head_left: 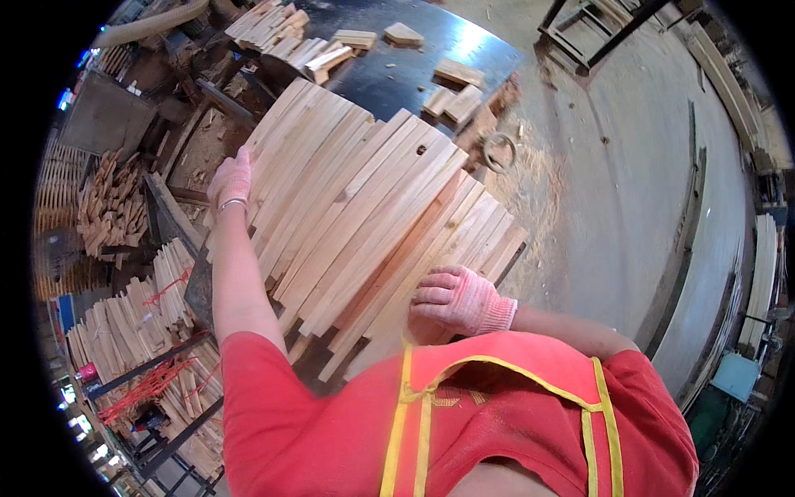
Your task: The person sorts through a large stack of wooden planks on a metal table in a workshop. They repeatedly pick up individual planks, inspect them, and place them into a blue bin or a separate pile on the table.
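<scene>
A broad row of pale wooden strips [356, 190] lies side by side on the dark machine table, their ends uneven; one strip [414, 232] is redder than its neighbours. My left hand [230, 178], in a pink-and-white knit glove, is closed at the outer edge of the leftmost strip, its thumb pointing up along the wood. Over the near right part of the row rests my right hand [460, 300], gloved the same way, with its fingers curled under. Whatever those fingers may hold is hidden beneath the hand.
Short wood blocks [460, 87] and a stack of cut pieces [277, 33] sit on the dark tabletop [381, 74] beyond. A handwheel [499, 153] juts out at the table's right side. Bundled strips [124, 331] fill a rack at left. Sawdust lies on the floor [613, 182].
</scene>
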Motion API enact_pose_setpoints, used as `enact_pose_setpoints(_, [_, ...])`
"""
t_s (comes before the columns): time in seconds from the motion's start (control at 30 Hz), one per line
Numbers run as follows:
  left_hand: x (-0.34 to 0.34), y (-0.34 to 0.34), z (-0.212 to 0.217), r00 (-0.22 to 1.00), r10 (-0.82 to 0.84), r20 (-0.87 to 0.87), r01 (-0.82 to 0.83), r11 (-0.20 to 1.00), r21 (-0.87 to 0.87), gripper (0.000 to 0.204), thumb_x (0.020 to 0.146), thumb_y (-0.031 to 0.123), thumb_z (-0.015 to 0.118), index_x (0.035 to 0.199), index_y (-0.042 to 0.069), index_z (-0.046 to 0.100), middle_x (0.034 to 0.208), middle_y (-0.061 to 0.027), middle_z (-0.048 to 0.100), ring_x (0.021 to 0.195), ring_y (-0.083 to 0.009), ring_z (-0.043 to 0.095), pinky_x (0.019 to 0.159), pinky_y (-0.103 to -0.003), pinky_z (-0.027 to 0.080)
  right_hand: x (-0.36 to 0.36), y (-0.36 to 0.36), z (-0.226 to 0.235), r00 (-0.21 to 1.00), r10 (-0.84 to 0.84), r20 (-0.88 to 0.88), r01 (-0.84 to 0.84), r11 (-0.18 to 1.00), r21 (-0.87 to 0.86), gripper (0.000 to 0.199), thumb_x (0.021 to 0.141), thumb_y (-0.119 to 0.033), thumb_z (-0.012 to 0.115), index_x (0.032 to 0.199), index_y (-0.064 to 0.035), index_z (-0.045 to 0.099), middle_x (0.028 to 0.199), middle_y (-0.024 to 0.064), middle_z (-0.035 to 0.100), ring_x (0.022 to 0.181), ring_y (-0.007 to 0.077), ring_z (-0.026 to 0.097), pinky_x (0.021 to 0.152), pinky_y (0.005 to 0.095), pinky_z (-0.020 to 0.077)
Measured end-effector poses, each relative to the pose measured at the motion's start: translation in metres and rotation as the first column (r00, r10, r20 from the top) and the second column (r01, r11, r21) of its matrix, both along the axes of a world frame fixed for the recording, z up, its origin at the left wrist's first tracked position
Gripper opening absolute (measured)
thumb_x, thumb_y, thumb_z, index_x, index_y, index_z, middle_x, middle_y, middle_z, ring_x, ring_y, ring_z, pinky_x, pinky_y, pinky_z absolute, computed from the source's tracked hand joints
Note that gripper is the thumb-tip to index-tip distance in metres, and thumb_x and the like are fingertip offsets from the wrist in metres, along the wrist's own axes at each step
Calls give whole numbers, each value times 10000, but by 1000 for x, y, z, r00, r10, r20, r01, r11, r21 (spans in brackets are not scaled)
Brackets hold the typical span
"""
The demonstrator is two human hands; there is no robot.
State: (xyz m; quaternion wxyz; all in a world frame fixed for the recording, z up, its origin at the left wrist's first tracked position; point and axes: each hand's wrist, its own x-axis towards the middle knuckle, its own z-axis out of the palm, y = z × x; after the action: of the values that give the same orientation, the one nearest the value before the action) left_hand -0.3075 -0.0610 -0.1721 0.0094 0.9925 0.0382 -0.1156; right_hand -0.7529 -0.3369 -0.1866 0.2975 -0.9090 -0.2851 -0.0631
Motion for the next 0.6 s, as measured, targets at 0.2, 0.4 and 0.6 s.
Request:
enact_pose_setpoints(0.2, [-46,20,-26,997,-4,78,-10,985,174,768,1023,659,216,1406,129,619,1468,-194,581,1352,-385,563,1107,-526,442,-48,-28,11,993,102,-60,-80,951,297,322,824,-221,717,1132,-129,708,1174,72,704,1127,319,659,993,478,529])
enact_pose_setpoints(0.4, [-125,-39,16,996,82,44,-86,991,101,660,1023,575,246,1460,175,536,1539,-151,520,1419,-345,495,1149,-503,398,-121,-98,33,652,-1,-758,564,669,484,372,887,-149,732,1249,-73,694,1141,131,731,1075,300,700,961,420,552])
enact_pose_setpoints(0.6, [-110,-12,5,998,69,5,-69,993,95,649,1026,576,292,1499,190,513,1570,-149,491,1426,-331,495,1176,-514,363,-163,-125,50,285,40,-958,642,734,221,360,963,-87,669,1314,-4,664,1169,97,731,1072,172,675,958,317,540])
